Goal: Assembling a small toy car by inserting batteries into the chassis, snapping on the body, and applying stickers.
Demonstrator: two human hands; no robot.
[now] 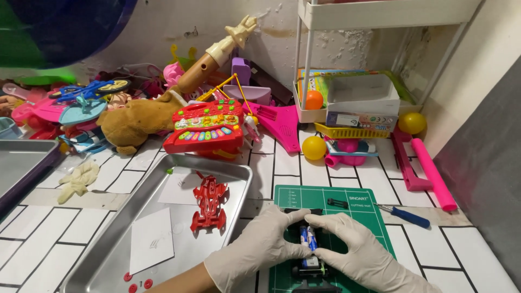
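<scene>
Holding a small black toy car chassis [310, 255] steady on the green cutting mat [358, 203], I work with both gloved hands over the batteries [309, 239] seated along its middle. My left hand [259, 247] curls around the chassis's left flank, its grip pinching the frame near the front wheel; my right hand [361, 252] comes in from the other side, fingers pressed down on the battery bay, thumb and forefinger closed against the top of the cells. The chassis sits at the near centre of the mat, nose pointing away from me.

Doing this well, I judge, means keeping the left grip firm and low so the frame does not skid on the mat, while the right fingertips press evenly along the cells rather than at one end, which could spring them out of their contacts.

Left of the mat, the car's red body shell [209, 202] lies in a steel tray [103, 255] beside white paper slips [152, 239]. Just beyond the mat's right edge rests a blue-handled screwdriver [404, 215]; a small black part [337, 203] lies on the mat's far half. Beyond the mat, a heap of toys [163, 108] crowds the tiled table [54, 228] against the wall.
</scene>
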